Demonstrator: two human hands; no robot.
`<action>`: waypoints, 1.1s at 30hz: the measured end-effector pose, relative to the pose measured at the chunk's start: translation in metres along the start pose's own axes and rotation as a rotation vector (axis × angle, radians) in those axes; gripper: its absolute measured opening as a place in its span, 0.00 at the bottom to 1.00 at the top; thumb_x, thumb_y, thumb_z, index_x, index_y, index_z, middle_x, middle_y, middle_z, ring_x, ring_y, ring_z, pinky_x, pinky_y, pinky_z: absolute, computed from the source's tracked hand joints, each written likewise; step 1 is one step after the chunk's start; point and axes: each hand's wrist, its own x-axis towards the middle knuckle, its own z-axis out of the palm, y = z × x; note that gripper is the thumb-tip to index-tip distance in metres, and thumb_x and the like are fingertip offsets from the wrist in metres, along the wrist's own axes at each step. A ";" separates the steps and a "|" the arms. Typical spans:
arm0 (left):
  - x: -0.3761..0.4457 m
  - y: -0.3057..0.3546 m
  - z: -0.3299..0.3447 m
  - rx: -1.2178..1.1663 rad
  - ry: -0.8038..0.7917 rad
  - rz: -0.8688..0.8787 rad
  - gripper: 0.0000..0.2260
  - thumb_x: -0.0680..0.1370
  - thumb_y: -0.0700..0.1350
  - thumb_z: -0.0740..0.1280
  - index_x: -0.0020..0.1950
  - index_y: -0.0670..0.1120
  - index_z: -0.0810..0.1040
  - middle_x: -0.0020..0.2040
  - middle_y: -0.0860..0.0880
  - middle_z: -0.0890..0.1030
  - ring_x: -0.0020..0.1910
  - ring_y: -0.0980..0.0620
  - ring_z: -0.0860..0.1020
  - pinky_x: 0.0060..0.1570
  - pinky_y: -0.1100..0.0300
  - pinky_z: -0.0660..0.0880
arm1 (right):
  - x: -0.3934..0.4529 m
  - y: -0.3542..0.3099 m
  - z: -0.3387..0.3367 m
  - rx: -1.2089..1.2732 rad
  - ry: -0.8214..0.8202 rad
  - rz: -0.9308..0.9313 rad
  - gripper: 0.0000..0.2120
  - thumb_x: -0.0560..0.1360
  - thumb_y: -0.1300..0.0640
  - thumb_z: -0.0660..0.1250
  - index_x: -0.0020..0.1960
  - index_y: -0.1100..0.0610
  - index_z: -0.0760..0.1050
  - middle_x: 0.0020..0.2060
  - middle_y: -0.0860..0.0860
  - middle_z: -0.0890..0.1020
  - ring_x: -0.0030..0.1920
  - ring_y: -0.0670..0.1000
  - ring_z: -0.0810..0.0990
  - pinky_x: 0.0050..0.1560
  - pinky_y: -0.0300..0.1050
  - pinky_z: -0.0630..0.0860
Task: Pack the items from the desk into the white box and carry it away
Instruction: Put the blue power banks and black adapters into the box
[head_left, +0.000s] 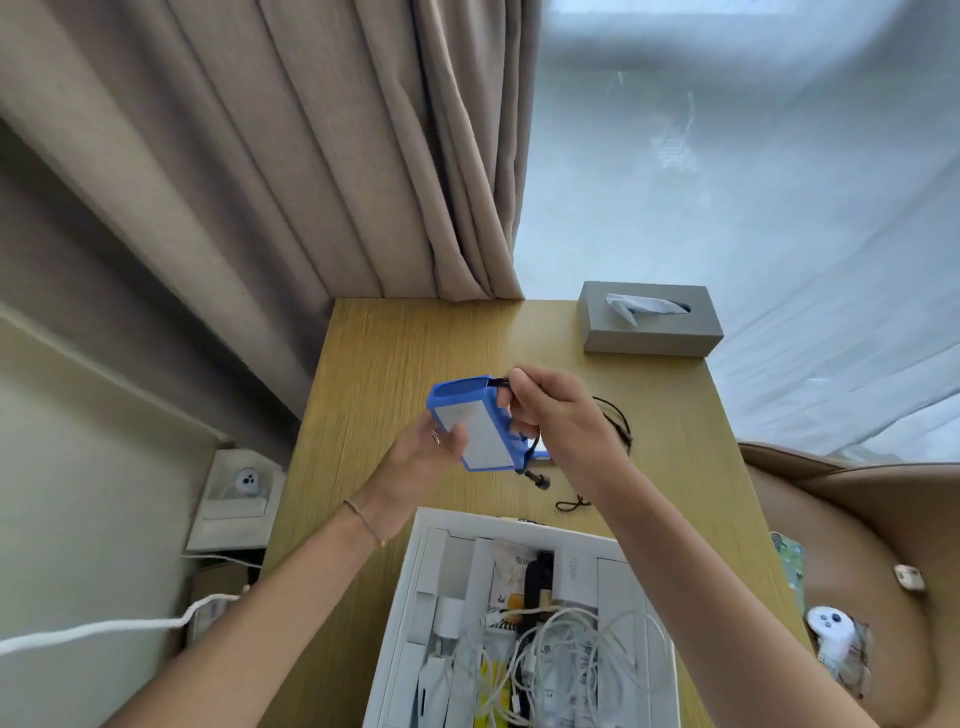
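Note:
A blue-cased device with a white face (475, 423) is held above the wooden desk (384, 364). My left hand (423, 449) grips its lower left side. My right hand (550, 415) holds its right edge and pinches the black cord (532, 457) that hangs from it, ending in a small plug. A loop of black cord (618, 421) lies on the desk behind my right hand. The white box (431, 525) stands open at the desk's near edge, filled with white cables, packets and small boxes.
A grey tissue box (652, 319) sits at the desk's far right corner. A small black tie (574, 503) lies by the white box. Beige curtains hang behind. A brown chair on the right carries a white controller (831, 626).

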 end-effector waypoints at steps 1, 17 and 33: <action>-0.005 0.002 0.002 0.007 0.022 0.014 0.35 0.68 0.64 0.74 0.66 0.42 0.75 0.58 0.42 0.80 0.58 0.45 0.77 0.60 0.48 0.73 | -0.004 -0.005 -0.002 0.051 -0.019 0.013 0.19 0.86 0.57 0.56 0.38 0.57 0.74 0.25 0.40 0.66 0.27 0.42 0.63 0.31 0.35 0.65; -0.088 -0.009 0.009 -0.406 0.165 -0.297 0.17 0.77 0.44 0.66 0.66 0.45 0.77 0.53 0.45 0.82 0.49 0.49 0.81 0.51 0.51 0.79 | -0.100 0.029 0.011 -0.014 0.038 0.342 0.19 0.85 0.48 0.58 0.47 0.61 0.78 0.24 0.44 0.65 0.25 0.45 0.59 0.25 0.37 0.59; -0.117 -0.060 -0.020 0.779 0.284 -0.131 0.14 0.82 0.48 0.61 0.45 0.41 0.81 0.37 0.42 0.80 0.37 0.43 0.80 0.36 0.45 0.80 | -0.135 0.095 0.035 -0.035 -0.098 0.684 0.15 0.67 0.49 0.80 0.42 0.59 0.81 0.25 0.47 0.69 0.25 0.47 0.58 0.25 0.39 0.57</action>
